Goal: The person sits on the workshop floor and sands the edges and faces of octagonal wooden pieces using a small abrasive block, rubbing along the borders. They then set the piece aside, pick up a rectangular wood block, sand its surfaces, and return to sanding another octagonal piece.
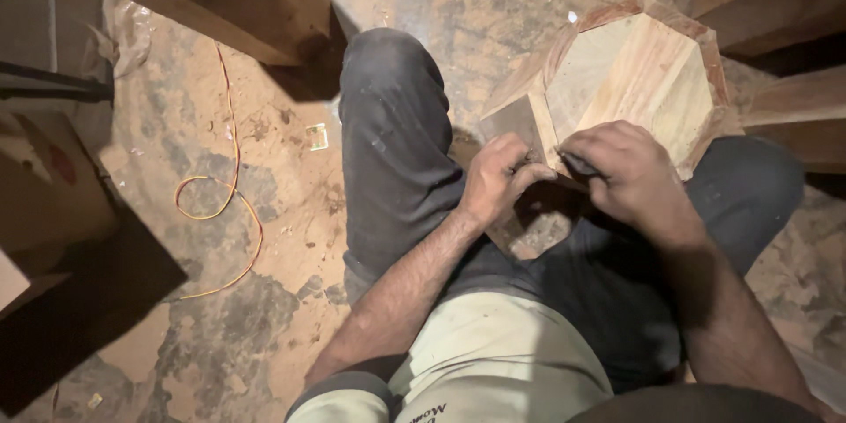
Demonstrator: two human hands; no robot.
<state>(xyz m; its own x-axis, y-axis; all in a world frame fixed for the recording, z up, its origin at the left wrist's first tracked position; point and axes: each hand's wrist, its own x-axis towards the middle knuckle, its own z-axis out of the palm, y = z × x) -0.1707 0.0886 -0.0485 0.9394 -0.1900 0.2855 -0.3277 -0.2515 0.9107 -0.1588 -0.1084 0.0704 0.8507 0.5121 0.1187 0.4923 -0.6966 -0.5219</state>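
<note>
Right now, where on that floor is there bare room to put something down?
The widest free patch of floor lies between the person's raised knee, the wooden beam above and the orange wire. Another lies below the wire, beside the cardboard box. It is crowded around the left hand, right hand and octagonal wooden piece.

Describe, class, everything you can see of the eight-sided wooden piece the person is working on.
The octagonal wooden piece is pale timber with visible grain, its flat top made of joined boards and edged by a darker reddish rim. Slanted side panels drop from the rim. It sits tilted between the person's knees, above a dusty floor. The left hand presses against its near edge, and the right hand rests on the same edge, gripping a small dark object that is too hidden to identify.
</note>
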